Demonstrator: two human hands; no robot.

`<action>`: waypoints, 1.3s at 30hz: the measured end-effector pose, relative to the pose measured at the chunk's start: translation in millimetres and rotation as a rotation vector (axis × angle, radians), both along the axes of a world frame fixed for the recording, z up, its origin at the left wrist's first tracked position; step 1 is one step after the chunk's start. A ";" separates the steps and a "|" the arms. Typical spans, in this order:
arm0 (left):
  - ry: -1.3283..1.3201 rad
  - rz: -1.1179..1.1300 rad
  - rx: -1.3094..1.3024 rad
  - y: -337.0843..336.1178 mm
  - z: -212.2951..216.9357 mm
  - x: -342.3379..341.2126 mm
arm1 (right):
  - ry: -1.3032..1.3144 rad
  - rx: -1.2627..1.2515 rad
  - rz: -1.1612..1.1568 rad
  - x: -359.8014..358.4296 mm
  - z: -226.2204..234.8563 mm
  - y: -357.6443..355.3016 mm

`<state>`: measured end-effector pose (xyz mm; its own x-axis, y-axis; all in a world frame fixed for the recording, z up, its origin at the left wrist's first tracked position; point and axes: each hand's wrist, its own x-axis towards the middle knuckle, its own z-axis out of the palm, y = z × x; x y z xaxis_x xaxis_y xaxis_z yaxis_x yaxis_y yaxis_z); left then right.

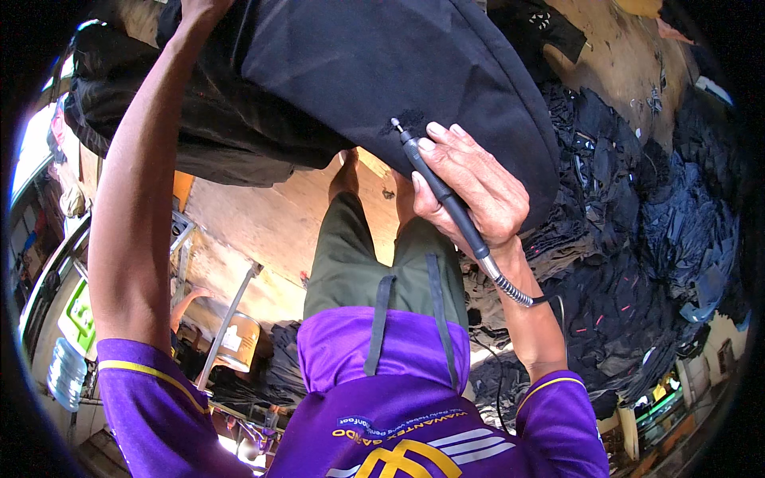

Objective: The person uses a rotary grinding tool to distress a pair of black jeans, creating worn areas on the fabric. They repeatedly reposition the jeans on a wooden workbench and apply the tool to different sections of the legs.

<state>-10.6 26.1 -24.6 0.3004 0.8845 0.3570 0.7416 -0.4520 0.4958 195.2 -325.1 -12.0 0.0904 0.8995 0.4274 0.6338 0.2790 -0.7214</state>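
My right hand grips the thin black grinding tool with a metal hose, tip on the black cloth trouser leg. My left hand holds that cloth up high. Pressing too long could tear a big hole.

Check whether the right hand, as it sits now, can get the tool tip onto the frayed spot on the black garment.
Probably yes: the right hand holds the rotary tool with its tip at the frayed spot on the black garment; nothing lies between.

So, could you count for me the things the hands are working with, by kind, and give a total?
Black garment, held up by the left hand: 1
Pen-shaped rotary tool on a flexible metal shaft, held in the right hand: 1
Total: 2
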 end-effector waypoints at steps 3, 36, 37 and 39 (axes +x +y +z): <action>-0.023 -0.020 -0.015 -0.1 -0.9 -0.4 | -0.022 -0.018 -0.020 0.5 1.0 -0.6; -0.048 -0.042 -0.049 -0.6 -1.3 -0.9 | -0.037 0.004 -0.098 5.1 -1.6 -6.8; -0.043 -0.038 -0.051 -1.0 -0.9 -1.1 | -0.029 0.002 -0.081 4.7 -1.2 -7.5; -0.033 -0.036 -0.058 -1.2 -0.6 -0.5 | -0.015 -0.003 -0.050 4.1 -0.2 -8.7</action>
<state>-11.1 24.9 -25.2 0.3210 0.8930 0.3155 0.7086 -0.4474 0.5456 199.3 -333.8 -12.1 0.1290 0.8951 0.4268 0.6580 0.2447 -0.7122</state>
